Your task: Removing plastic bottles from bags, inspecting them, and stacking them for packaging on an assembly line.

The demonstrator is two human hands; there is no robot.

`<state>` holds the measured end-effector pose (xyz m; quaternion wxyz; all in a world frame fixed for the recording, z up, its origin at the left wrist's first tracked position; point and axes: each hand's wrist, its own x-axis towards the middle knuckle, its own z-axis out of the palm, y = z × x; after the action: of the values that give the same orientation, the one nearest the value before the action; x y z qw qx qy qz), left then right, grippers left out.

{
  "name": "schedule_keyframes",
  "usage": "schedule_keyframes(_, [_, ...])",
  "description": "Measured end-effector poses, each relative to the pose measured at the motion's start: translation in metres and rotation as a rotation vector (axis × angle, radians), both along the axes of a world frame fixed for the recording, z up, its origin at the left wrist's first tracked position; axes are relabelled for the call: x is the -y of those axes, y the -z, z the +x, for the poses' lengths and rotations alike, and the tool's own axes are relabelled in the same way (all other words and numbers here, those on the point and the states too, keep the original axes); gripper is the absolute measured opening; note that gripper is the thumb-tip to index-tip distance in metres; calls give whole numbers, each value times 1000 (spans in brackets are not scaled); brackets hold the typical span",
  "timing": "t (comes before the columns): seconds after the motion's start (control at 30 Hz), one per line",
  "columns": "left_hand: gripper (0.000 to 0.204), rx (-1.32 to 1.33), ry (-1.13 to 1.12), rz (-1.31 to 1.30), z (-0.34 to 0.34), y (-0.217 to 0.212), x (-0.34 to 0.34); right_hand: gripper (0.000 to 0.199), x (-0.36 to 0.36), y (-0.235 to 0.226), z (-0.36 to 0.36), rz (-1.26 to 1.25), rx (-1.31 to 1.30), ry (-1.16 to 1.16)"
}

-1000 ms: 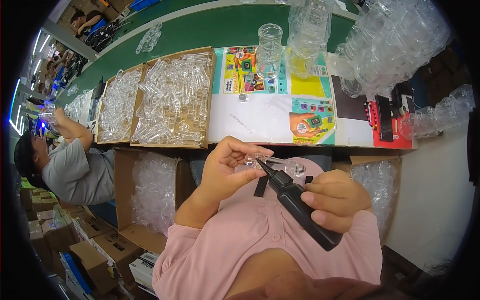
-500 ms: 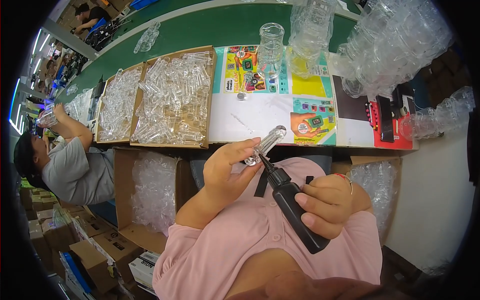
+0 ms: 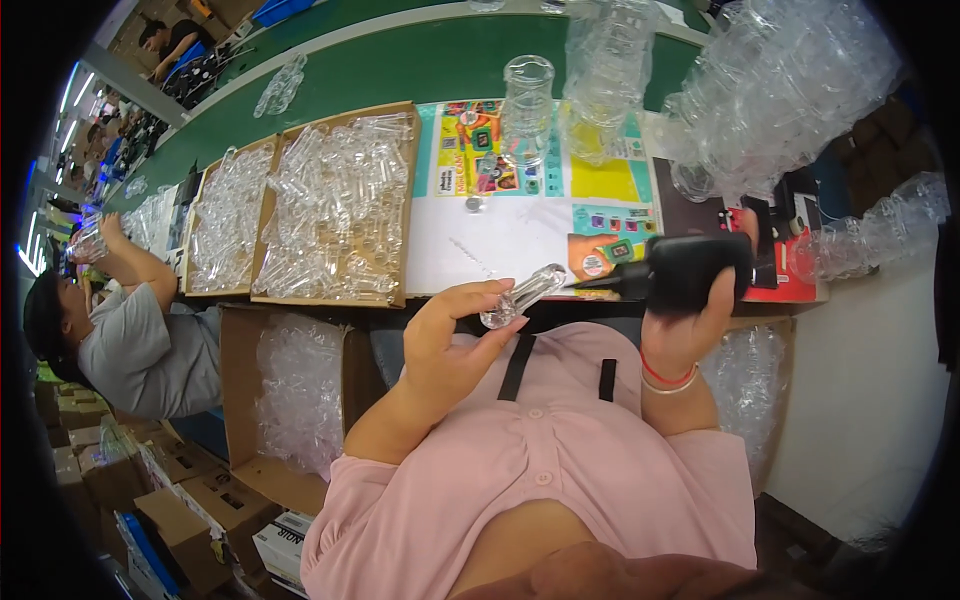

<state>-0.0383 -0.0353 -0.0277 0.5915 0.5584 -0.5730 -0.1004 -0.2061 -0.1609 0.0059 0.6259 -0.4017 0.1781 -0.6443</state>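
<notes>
Between the thumb and fingers of my left hand (image 3: 450, 335) is a clear plastic tube-shaped piece (image 3: 528, 296), tilted up to the right with its rounded end low. My right hand (image 3: 695, 320) grips a black squeeze bottle (image 3: 690, 272) with a pointed nozzle, smeared by motion. The nozzle points left, toward the clear piece, and I cannot tell whether they touch. In front of my hands, a printed sheet (image 3: 470, 245) covers the tabletop, with a small clear round part (image 3: 474, 203) lying on it.
Left of the sheet stand two cardboard trays (image 3: 411, 200) full of clear pieces. A clear cylinder (image 3: 527, 110) stands on the sheet, beside stacked clear containers (image 3: 605, 80). Bagged clear parts (image 3: 790, 90) fill the far right. A co-worker (image 3: 140, 340) sits at left. Open boxes (image 3: 235, 385) flank me.
My right hand has swung up and to the right with the black bottle, drawing its nozzle away from the clear piece's lower end. My left hand keeps its hold, almost in place.
</notes>
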Motion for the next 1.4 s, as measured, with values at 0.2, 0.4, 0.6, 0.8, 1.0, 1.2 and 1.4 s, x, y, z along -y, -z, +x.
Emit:
schedule_keyframes(0.2, [37, -525, 198, 209, -5, 9, 14, 32, 58, 96, -59, 544, 480, -343])
schedule_keyframes(0.4, [34, -1024, 347, 328, -6, 28, 38, 31, 41, 125, -82, 682, 436, -432])
schedule_keyframes(0.6, [37, -1287, 426, 428, -15, 37, 60, 30, 88, 122, -71, 59, -420, -166])
schedule_keyframes(0.8, [35, -1388, 454, 431, -24, 35, 78, 30, 128, 127, -68, -252, -785, 161])
schedule_keyframes(1.0, [36, -1410, 472, 414, -28, 33, 86, 40, 120, 120, -63, -239, -745, 220])
schedule_keyframes(1.2, [28, -1447, 488, 436, -29, 34, 85, 59, 83, 83, -107, -1147, -1214, 826])
schedule_keyframes(1.4, [27, -1390, 711, 515, -45, 33, 96, 48, 24, 79, -39, -386, -516, -265])
